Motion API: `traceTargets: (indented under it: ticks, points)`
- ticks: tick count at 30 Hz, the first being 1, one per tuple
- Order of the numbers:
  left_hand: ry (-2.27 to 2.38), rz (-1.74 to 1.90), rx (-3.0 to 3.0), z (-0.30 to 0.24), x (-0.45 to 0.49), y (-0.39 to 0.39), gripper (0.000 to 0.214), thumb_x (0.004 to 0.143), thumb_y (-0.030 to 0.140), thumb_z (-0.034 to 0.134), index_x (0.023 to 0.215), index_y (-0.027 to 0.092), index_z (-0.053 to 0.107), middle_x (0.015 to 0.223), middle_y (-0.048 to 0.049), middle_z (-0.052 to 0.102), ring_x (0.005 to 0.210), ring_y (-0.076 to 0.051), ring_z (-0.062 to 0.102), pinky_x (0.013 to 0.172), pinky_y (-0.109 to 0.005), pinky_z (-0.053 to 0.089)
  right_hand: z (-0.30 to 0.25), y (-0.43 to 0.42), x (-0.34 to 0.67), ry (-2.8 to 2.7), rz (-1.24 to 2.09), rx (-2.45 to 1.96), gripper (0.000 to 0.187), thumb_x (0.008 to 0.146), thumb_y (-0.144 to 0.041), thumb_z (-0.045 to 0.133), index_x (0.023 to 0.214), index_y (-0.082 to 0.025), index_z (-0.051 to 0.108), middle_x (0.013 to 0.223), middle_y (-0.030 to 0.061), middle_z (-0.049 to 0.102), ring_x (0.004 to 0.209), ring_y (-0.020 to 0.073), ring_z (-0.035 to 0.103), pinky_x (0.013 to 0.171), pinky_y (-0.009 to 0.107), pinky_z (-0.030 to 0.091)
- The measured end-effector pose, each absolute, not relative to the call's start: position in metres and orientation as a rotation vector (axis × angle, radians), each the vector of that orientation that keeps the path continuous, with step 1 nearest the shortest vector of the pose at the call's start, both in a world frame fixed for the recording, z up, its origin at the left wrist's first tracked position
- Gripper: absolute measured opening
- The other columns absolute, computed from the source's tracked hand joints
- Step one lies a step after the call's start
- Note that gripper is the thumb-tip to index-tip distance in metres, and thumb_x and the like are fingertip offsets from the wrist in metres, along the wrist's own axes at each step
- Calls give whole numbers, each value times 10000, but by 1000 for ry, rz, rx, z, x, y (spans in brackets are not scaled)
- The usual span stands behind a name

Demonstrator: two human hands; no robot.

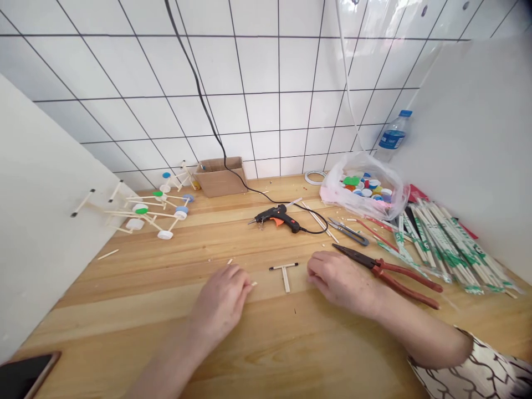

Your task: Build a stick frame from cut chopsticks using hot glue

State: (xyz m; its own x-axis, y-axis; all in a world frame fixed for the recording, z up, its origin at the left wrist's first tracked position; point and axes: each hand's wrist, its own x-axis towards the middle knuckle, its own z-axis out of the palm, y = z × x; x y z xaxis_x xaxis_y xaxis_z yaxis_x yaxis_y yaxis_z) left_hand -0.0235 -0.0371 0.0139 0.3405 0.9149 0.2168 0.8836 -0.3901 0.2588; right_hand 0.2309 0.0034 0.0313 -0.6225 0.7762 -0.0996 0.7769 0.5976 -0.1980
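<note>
Right hand beside T-shaped sticks

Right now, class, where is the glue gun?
In the head view, the glue gun lies near the middle, just beyond the T of sticks and left of the grey snips.

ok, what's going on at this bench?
A person has both hands low over the wooden table, either side of a T-shaped stick piece lying flat. A short stick bit shows at the left hand's fingertips; whether the right hand holds anything is hidden. The glue gun lies behind the T, pliers beside the right hand. Stick-and-cap frames stand off to the left.
</note>
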Motion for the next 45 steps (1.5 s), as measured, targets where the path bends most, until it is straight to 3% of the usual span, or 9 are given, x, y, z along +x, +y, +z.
traceTargets:
  ticks: [4, 7, 11, 14, 21, 45]
  points:
    - [1445, 502, 2688, 5, 7, -53, 222, 829, 74, 432, 672, 193, 534, 676, -38, 596, 645, -200, 565, 614, -316, 469, 27, -17, 217, 2944, -509, 1233, 61, 818, -208, 601, 784, -164, 579, 833, 45, 620, 769, 165, 564, 683, 258, 411]
    - [1359, 433, 2737, -5, 19, -62, 221, 823, 38, 421, 727, 178, 562, 724, -57, 600, 670, -209, 555, 635, -336, 475, 21, -30, 209, 3013, -608, 1101, 118, 792, -256, 646, 819, -164, 576, 847, 40, 620, 775, 176, 560, 683, 273, 422]
    - [1305, 398, 2726, -13, 22, -67, 241, 821, 17, 405, 747, 176, 569, 736, -56, 588, 691, -212, 539, 660, -353, 473, 9, -38, 203, 3058, -533, 1019, 46, 840, -185, 555, 814, -156, 580, 823, 50, 626, 757, 186, 562, 672, 297, 418]
    - [1292, 409, 2684, -15, 21, -65, 245, 833, 13, 408, 730, 179, 556, 720, -41, 580, 687, -201, 533, 655, -340, 467, 3, -38, 199, 3030, -492, 1014, 103, 856, -133, 501, 801, -150, 586, 797, 58, 632, 730, 186, 568, 653, 296, 416]
    - [1371, 532, 2405, -10, 9, -58, 146, 820, 150, 581, 687, 190, 534, 739, -20, 596, 732, -190, 565, 632, -299, 445, 12, -32, 203, 2969, -384, 1027, 125, 836, -79, 498, 797, -142, 598, 781, 76, 633, 720, 204, 573, 643, 306, 407]
    - [1374, 829, 2344, -22, 16, -49, 156, 863, 128, 515, 716, 178, 534, 710, -20, 563, 699, -171, 508, 650, -300, 409, 6, -13, 216, 3046, -401, 1140, 119, 863, -133, 499, 782, -149, 585, 752, 52, 607, 676, 180, 543, 616, 284, 390]
